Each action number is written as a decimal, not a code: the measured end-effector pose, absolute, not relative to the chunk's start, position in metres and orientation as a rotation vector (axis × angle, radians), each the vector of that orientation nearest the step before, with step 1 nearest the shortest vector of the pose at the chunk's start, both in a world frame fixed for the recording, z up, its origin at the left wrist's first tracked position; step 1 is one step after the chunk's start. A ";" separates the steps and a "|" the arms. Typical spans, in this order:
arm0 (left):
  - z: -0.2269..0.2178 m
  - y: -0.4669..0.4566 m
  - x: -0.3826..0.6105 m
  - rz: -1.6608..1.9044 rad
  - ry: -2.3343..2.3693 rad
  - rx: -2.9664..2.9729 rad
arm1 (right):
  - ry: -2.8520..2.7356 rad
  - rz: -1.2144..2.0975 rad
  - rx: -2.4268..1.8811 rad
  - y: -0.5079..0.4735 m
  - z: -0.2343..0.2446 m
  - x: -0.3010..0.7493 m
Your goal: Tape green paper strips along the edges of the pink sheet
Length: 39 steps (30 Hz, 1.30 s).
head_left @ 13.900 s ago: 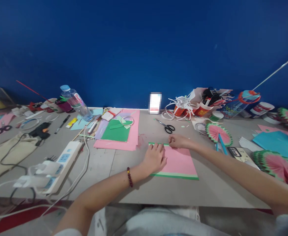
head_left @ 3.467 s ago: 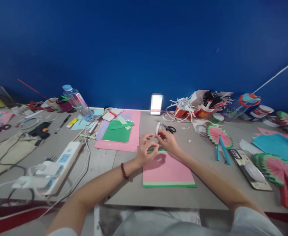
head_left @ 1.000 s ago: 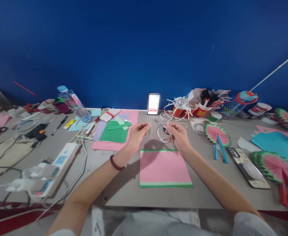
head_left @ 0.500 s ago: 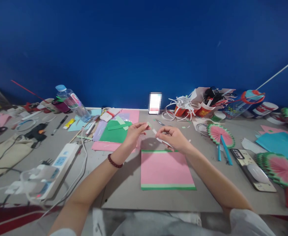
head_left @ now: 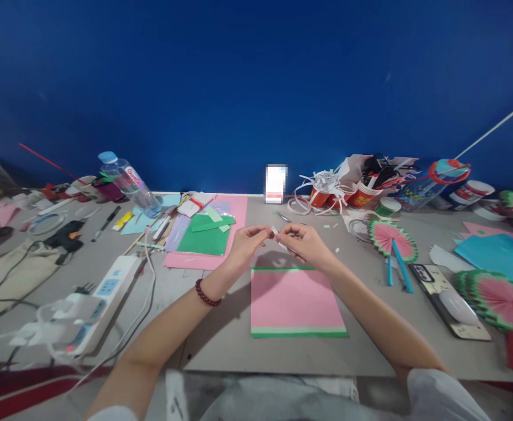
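My left hand (head_left: 253,240) is closed in a pinch, its fingertips right at the near end of a narrow white strip (head_left: 274,230). What lies between those fingertips is too small to make out. My right hand (head_left: 304,241) grips the same strip between thumb and fingers; part of it is hidden behind them. Both hands are above the table, just beyond a pink paper sheet (head_left: 295,298) with green bands along its near and far edges. Behind the hands lies a pair of scissors (head_left: 284,217), partly covered by my right hand.
To the left are a green sheet in a clear sleeve (head_left: 204,240), a tilted water bottle (head_left: 129,181) and a power strip (head_left: 107,298). On the right lie watermelon-patterned paper fans (head_left: 394,241) and a phone (head_left: 432,292) under a mouse (head_left: 458,308). A lit phone (head_left: 276,184) stands against the blue wall.
My left hand has come down and to the right, so its fingertips now meet the strip. The small pale piece seen in its pinch is hidden. My right hand has barely moved.
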<state>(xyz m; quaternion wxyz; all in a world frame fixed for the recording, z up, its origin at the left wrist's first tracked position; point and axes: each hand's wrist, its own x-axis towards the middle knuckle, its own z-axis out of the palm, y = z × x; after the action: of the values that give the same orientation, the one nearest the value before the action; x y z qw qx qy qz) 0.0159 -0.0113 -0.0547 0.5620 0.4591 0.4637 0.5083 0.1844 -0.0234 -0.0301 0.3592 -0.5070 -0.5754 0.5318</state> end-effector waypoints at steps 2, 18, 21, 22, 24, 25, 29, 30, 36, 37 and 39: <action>-0.054 -0.012 0.016 1.201 1.083 1.098 | -1.484 1.374 -1.307 -0.023 -0.031 0.185; -0.045 -0.018 0.016 1.195 1.102 1.128 | -1.533 1.374 -1.316 -0.024 -0.026 0.184; -0.043 -0.019 0.016 1.202 1.100 1.133 | -1.537 1.386 -1.295 -0.024 -0.025 0.185; -0.042 -0.019 0.016 1.204 1.102 1.131 | -1.537 1.397 -1.280 -0.024 -0.025 0.186; -0.042 -0.017 0.015 1.214 1.116 1.125 | -1.530 1.437 -1.244 -0.023 -0.025 0.187; -0.042 -0.017 0.014 1.219 1.125 1.123 | -1.521 1.463 -1.230 -0.023 -0.025 0.188; -0.044 -0.015 0.013 1.230 1.133 1.145 | -1.467 1.527 -1.215 -0.024 -0.023 0.189; -0.044 -0.015 0.014 1.228 1.126 1.146 | -1.460 1.529 -1.216 -0.024 -0.022 0.188; -0.046 -0.016 0.015 1.245 1.109 1.122 | -1.539 1.396 -1.219 -0.029 -0.019 0.182; -0.046 -0.016 0.014 1.254 1.113 1.123 | -1.562 1.356 -1.231 -0.030 -0.018 0.182; -0.046 -0.014 0.012 1.275 1.121 1.120 | -1.605 1.290 -1.258 -0.033 -0.016 0.184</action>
<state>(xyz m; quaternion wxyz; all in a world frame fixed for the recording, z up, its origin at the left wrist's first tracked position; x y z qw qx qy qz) 0.0115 -0.0139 -0.0460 0.5262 0.4683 0.4686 0.5331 0.1837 -0.0333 -0.0157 0.3564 -0.4870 -0.6214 0.4996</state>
